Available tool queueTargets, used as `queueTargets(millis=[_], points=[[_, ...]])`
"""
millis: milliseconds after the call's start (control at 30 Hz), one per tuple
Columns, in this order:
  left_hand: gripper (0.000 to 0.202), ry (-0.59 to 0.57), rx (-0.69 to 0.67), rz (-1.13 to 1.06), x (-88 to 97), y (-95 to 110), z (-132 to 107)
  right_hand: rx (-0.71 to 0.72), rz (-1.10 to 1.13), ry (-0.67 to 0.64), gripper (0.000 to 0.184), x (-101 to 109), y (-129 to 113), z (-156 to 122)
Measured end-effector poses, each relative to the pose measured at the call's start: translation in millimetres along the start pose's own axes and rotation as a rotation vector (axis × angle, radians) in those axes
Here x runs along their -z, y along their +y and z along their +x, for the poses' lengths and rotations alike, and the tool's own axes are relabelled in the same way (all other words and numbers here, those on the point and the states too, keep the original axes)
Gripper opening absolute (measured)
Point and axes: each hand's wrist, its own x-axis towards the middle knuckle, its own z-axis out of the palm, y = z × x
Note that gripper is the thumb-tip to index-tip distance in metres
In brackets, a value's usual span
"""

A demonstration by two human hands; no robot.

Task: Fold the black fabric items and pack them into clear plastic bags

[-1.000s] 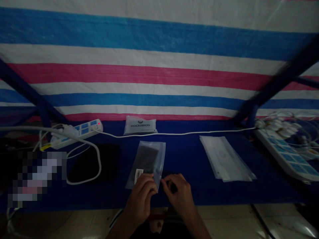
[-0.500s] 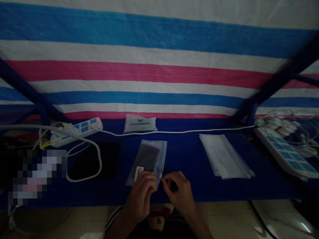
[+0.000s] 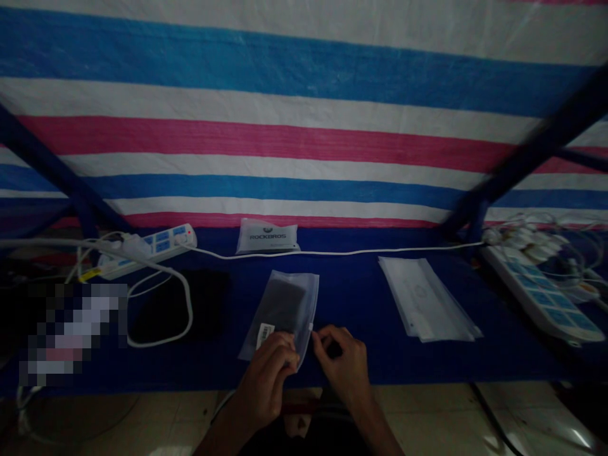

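A clear plastic zip bag point(image 3: 284, 308) lies on the dark blue cloth, holding a flat black item, with a small white label point(image 3: 265, 335) near its lower left. My left hand point(image 3: 268, 380) is shut on the bag's lower right corner and covers part of it. My right hand point(image 3: 339, 364) sits just to the right, its thumb and forefinger pinched on the bag's right edge near a small white tab point(image 3: 311, 326). The black item's lower end is hidden behind the bag's frosted film and my left hand.
Behind the bag lies a ROCKBROS pouch point(image 3: 267, 237), with a white cable point(image 3: 332, 252) running along the table. A stack of clear bags point(image 3: 424, 301) lies to the right. Power strips stand at left point(image 3: 147, 251) and right point(image 3: 536, 291). A black pad point(image 3: 180, 304) lies left, inside a looped cable.
My right hand's fingertips have moved up along the bag's right edge. The bag's top has swung slightly to the right. My left hand stays on the corner.
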Motion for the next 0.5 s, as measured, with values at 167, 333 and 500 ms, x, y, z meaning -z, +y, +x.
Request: queueTargets(millis=[167,333,500], points=[[0.02,-0.051,0.037,-0.034,8.9,3.5,-13.5,-0.002,-0.011,0.011,0.03,-1.5,0.0,-0.2],[0.019,-0.045,0.112,-0.109,16.4,9.2,-33.8,-0.006,-0.016,0.012,0.032,-1.9,-0.9,0.4],[0.02,-0.057,0.211,-0.157,22.9,18.6,-50.6,-0.015,-0.018,0.022,0.034,-1.0,-2.0,1.5]])
